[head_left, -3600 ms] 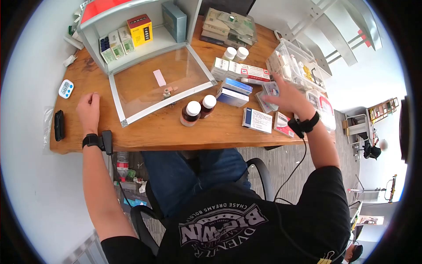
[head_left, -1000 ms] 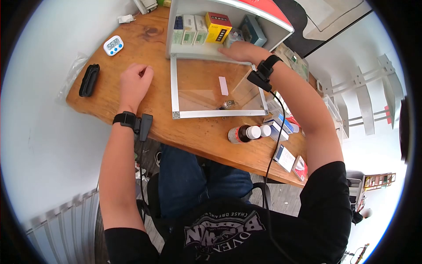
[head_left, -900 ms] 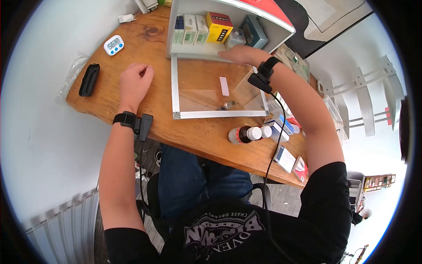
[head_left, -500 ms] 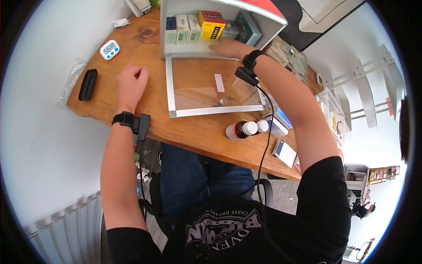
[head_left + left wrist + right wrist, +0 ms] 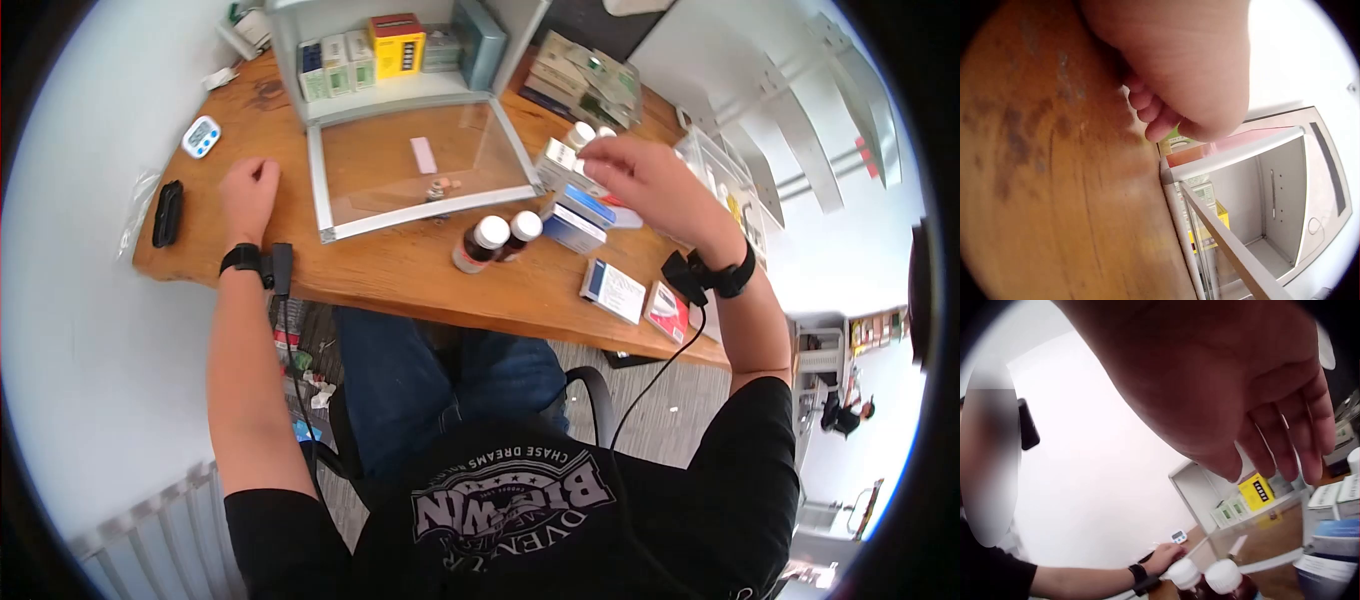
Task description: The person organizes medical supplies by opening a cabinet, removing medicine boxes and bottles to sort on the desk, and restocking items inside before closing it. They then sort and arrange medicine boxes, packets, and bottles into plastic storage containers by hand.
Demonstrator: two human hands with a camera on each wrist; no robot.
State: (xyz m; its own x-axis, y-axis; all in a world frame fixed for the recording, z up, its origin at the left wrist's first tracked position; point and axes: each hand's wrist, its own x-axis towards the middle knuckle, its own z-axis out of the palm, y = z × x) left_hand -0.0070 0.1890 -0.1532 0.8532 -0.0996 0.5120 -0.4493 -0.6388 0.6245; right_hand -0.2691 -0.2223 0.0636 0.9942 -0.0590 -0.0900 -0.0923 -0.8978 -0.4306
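Note:
My right hand [image 5: 650,185] hovers over the right side of the table, fingers extended and nothing in its grasp. Beneath and beside it are blue-and-white medicine boxes [image 5: 578,218], a white box [image 5: 555,163] and white-capped bottles, partly hidden. My left hand [image 5: 247,200] rests on the wood at the left, fingers loosely curled and holding nothing. Behind stands a medicine cabinet [image 5: 350,103], its clear door [image 5: 375,215] lowered onto the table. Inside are several white-green boxes [image 5: 335,65], a yellow box [image 5: 397,47], a translucent box [image 5: 440,50] and a teal box [image 5: 480,45].
Two brown bottles [image 5: 480,245] with white caps stand before the door. Flat boxes [image 5: 613,290] lie near the front edge. At right is a clear plastic bin [image 5: 715,165]. A timer [image 5: 201,137] and a black case [image 5: 168,213] lie at far left.
My right hand took a small translucent box from the right side into the cabinet, let go of it between the yellow and teal boxes, and came back right. My left hand stayed resting.

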